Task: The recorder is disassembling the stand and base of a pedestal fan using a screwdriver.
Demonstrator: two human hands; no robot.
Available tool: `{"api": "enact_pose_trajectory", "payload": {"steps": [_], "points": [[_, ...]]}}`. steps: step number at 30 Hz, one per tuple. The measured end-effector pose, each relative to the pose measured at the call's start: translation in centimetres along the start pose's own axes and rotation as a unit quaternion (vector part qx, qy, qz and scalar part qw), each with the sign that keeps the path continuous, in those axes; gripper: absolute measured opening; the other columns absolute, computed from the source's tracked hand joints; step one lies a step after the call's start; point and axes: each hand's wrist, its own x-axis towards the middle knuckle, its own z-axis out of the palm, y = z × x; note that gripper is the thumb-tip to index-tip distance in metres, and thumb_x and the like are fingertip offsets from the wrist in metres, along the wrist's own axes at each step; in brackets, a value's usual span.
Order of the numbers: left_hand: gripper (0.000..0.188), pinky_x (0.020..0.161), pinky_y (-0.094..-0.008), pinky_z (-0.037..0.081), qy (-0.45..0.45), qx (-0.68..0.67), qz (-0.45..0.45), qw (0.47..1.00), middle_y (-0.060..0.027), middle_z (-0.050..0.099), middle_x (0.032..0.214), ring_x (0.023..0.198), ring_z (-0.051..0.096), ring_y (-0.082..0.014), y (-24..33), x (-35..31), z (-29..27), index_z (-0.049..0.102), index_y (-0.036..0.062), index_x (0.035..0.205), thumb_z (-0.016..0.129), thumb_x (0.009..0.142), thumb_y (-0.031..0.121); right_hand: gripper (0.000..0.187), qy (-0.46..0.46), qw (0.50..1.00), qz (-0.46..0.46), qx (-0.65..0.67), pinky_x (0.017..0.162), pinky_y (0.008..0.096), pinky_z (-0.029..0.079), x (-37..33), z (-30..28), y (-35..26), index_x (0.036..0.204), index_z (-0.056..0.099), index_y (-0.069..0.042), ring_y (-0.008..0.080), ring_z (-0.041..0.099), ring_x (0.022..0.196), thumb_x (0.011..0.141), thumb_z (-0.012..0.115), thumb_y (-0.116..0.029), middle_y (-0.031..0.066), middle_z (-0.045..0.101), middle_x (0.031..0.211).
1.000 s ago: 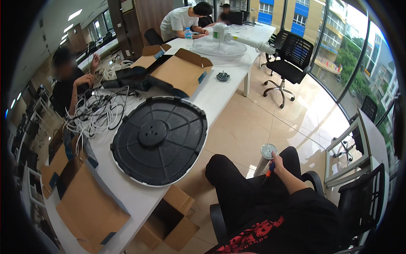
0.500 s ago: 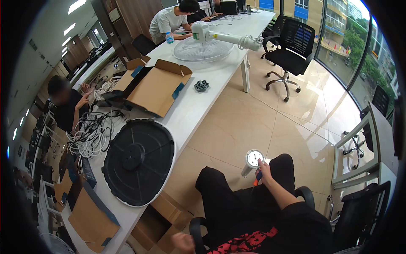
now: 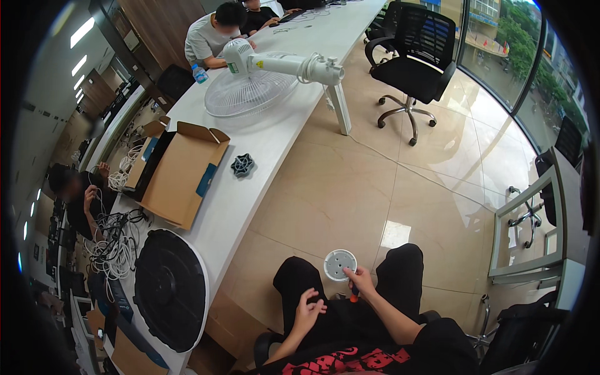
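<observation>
Between my knees a white tube (image 3: pixel 340 265) stands with its round grey end, dotted with holes, facing up. My right hand (image 3: pixel 364 280) is closed round a screwdriver (image 3: pixel 354 296) with a dark and orange handle, and its fingers reach the tube's rim. Over my left thigh my left hand (image 3: pixel 307 310) hovers with bent, spread fingers and nothing in it. On the table to the left lies a round black base (image 3: pixel 170 290) with a white rim. Farther off, a white fan (image 3: pixel 253 78) rests grille down, its pole sticking out over the table edge.
A dark star-shaped knob (image 3: pixel 242 165) lies on the white table (image 3: pixel 262 150) beside an open cardboard box (image 3: pixel 181 175). Tangled cables (image 3: pixel 115 247) are heaped at left, near another person's hands. A person in white leans over the far end. An office chair (image 3: pixel 415 62) stands ahead.
My left hand has come up from beside the chair to above my left thigh. My right hand and the tube's end have shifted, and the tube now faces more upward. My view has turned.
</observation>
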Motion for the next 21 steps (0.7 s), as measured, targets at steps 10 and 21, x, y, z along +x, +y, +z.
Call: {"api": "enact_pose_trajectory", "payload": {"steps": [10,21], "points": [[0.079,0.099,-0.0369,0.055,-0.046,-0.201,0.018,0.978,-0.0127,0.035,0.157,0.134,0.051,-0.0231,2.7,11.7,3.7,0.019,0.0058,0.16,0.065,0.102,0.03,0.032,-0.12,0.97,-0.123,-0.173,0.048,0.023,0.042,2.0,-0.5,-8.8,0.104,0.073,-0.002,0.006,0.053,0.053,0.09,0.08,-0.03,-0.0006,0.065,0.072],[0.079,0.096,-0.0368,0.058,-0.134,-0.242,0.028,0.961,-0.0071,0.053,0.14,0.128,0.057,-0.0194,4.9,11.8,2.7,0.039,0.0118,0.15,0.085,0.085,0.014,0.043,-0.133,0.931,-0.174,-0.292,0.051,0.0261,0.046,1.1,0.6,-11.0,0.11,0.072,0.0,0.009,0.056,0.055,0.094,0.074,-0.039,0.0039,0.068,0.074]]}}
